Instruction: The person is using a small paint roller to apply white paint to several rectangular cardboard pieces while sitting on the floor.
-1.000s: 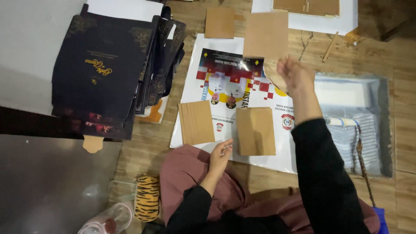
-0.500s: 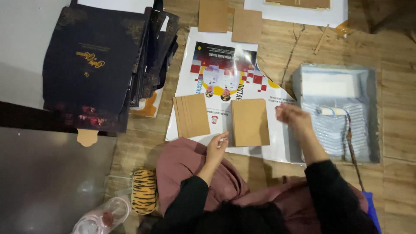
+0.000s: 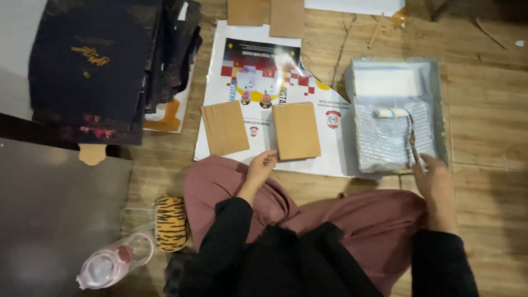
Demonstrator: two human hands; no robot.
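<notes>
While seated on wooden floor, hands work by a glossy poster (image 3: 330,144).
Right hand (image 3: 434,184) grips roller handle (image 3: 412,144) at tray's (image 3: 434,82) six o'clock; left hand (image 3: 259,168), loosely curled, touches flat cardboard rectangle (image 3: 296,131).

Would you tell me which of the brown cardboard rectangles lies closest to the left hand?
The smooth brown cardboard rectangle just above the left hand, on the printed poster; the ribbed one lies further left, two more at the top edge.

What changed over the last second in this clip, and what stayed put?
The right hand swung from above the printed poster down to the paint tray and now grips the handle of the small roller. The left hand stayed by the right cardboard panel; both panels lie unmoved.
</notes>
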